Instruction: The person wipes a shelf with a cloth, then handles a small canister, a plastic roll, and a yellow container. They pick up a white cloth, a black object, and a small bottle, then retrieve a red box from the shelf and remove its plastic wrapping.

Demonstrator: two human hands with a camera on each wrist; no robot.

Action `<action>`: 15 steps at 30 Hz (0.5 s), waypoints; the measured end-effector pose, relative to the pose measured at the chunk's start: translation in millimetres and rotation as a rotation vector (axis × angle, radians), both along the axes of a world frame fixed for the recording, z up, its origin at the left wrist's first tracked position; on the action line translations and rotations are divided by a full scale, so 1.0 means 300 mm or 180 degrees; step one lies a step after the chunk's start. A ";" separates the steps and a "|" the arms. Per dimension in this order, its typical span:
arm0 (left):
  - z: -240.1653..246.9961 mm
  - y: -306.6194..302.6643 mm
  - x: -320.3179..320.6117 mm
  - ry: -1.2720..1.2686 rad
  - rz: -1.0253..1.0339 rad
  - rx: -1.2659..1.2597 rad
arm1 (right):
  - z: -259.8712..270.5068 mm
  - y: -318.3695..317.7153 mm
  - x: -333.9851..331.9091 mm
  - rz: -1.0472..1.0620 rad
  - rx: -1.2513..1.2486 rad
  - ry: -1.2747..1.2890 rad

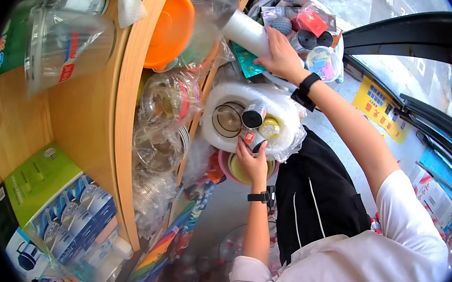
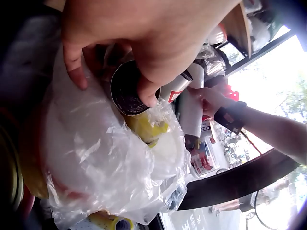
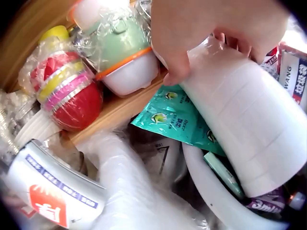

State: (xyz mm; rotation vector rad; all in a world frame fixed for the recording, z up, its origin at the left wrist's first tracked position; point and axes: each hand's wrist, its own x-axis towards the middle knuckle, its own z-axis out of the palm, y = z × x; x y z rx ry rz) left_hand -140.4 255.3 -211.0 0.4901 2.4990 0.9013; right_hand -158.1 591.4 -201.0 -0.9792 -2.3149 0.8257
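My right hand (image 1: 283,56) grips a long white roll (image 1: 246,33) near one end; in the right wrist view the thumb and fingers wrap round the white roll (image 3: 249,115). My left hand (image 1: 253,165) holds a small can-like roll with a black end (image 1: 253,139), and in the left wrist view the thumb presses against its dark round end (image 2: 132,88). A second such piece (image 1: 254,115) stands beside it, on the plastic-wrapped white stack (image 1: 216,95). A yellow item (image 1: 271,127) lies in the same stack.
A white tub (image 1: 339,48) with packets and small goods stands beyond the right hand. Wooden shelving (image 1: 126,123) with wrapped bowls runs along the left. A teal packet (image 3: 177,120) lies under the white roll. A black bag (image 1: 318,197) hangs near the body.
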 end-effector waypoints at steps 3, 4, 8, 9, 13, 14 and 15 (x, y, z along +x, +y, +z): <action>0.003 0.000 -0.001 0.0014 0.0007 0.0004 | -0.025 0.024 -0.050 -0.0046 -0.0194 -0.0292; -0.002 -0.003 0.003 0.0004 0.0019 -0.0004 | -0.017 0.031 -0.064 -0.0089 -0.0357 -0.0591; -0.003 -0.004 -0.002 0.0001 0.0043 -0.0004 | -0.016 0.057 -0.080 -0.0102 -0.0293 -0.0334; 0.000 -0.006 -0.002 0.0069 -0.0004 -0.0017 | -0.001 0.055 -0.074 -0.0113 -0.0369 -0.0188; 0.018 -0.006 -0.004 -0.0018 0.0017 0.0011 | 0.130 0.025 -0.048 -0.0216 -0.0436 0.0252; 0.005 -0.010 -0.005 0.0002 0.0024 0.0070 | 0.156 0.017 -0.043 -0.0204 -0.0423 0.0252; 0.000 -0.008 -0.006 0.0022 0.0024 0.0133 | 0.177 0.012 -0.036 -0.0176 -0.0514 0.0318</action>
